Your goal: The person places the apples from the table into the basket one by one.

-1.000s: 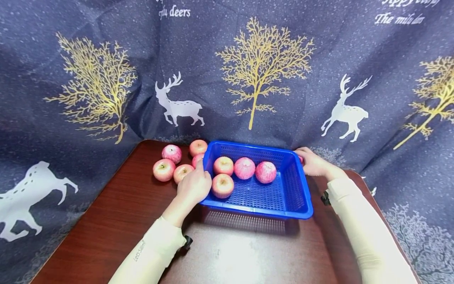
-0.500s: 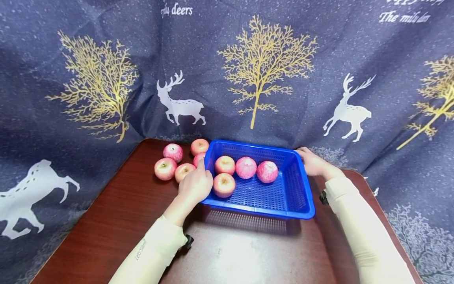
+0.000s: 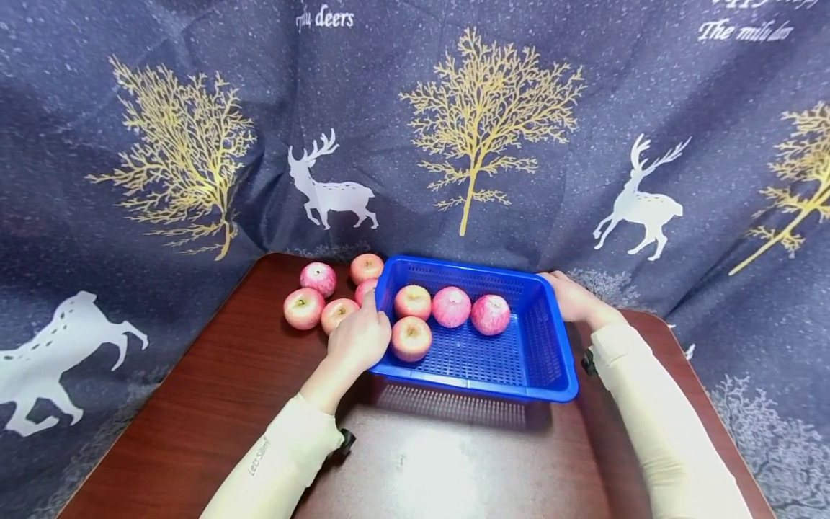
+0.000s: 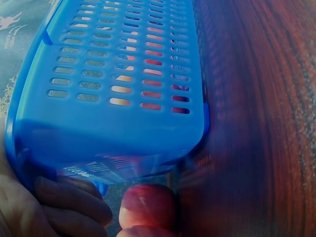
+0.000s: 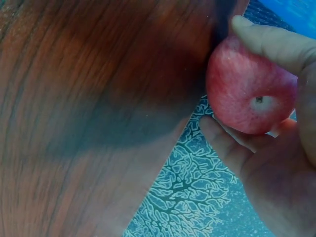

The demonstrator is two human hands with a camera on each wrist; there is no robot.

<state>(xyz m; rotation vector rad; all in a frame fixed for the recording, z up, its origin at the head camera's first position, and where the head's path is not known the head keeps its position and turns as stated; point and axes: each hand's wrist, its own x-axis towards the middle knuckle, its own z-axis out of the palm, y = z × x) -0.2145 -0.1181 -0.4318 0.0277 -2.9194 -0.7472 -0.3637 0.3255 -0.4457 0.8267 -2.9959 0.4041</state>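
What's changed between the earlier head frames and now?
The right grip edged slightly left, toward the basket; its held apple, partly visible a second ago, is now hidden from the head camera. Nothing was visibly let go. The left grip, basket, four apples inside and five apples outside stayed put.

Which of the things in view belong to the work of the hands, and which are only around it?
Probably part of the work:
blue basket, gripped by the left hand
apple in the right hand
four apples in the basket
loose apples beside the basket

Only around it:
table
printed cloth behind
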